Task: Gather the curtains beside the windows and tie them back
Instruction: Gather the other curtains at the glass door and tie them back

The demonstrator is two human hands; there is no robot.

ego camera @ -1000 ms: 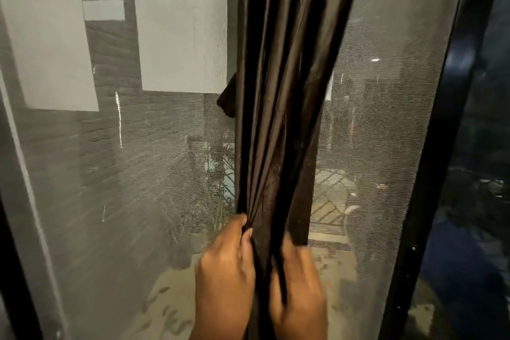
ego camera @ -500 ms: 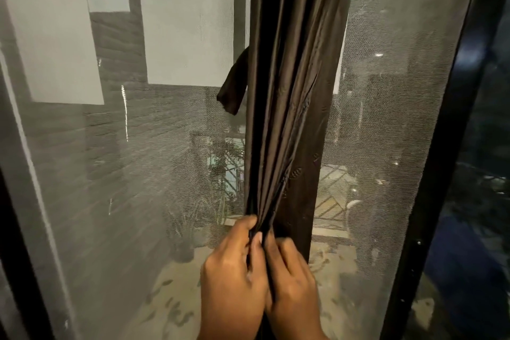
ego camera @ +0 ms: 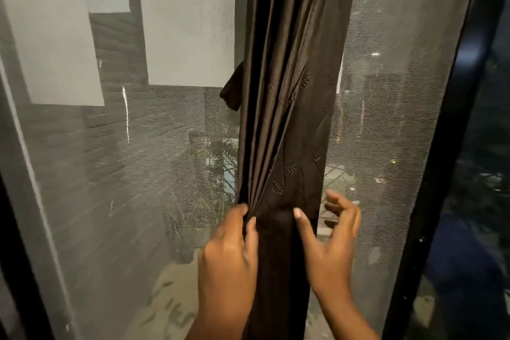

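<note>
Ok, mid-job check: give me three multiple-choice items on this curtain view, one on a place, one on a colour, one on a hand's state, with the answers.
1. Where does the loose fabric strip hang?
A. at the left edge of the curtain
B. at its right edge
C. across the black frame

2. What colour is the curtain?
A. white
B. dark brown
C. red

3. What is the right hand doing?
A. clamped in a fist round the whole bundle
B. spread, thumb on the fabric, fingers off to the right
C. resting on the mesh screen

Answers: 1 A, the strip pokes out leftward from the folds. 2 B, the gathered folds are a glossy dark brown. 3 B, only the thumb touches the cloth, while the left hand pinches the pleats.
</note>
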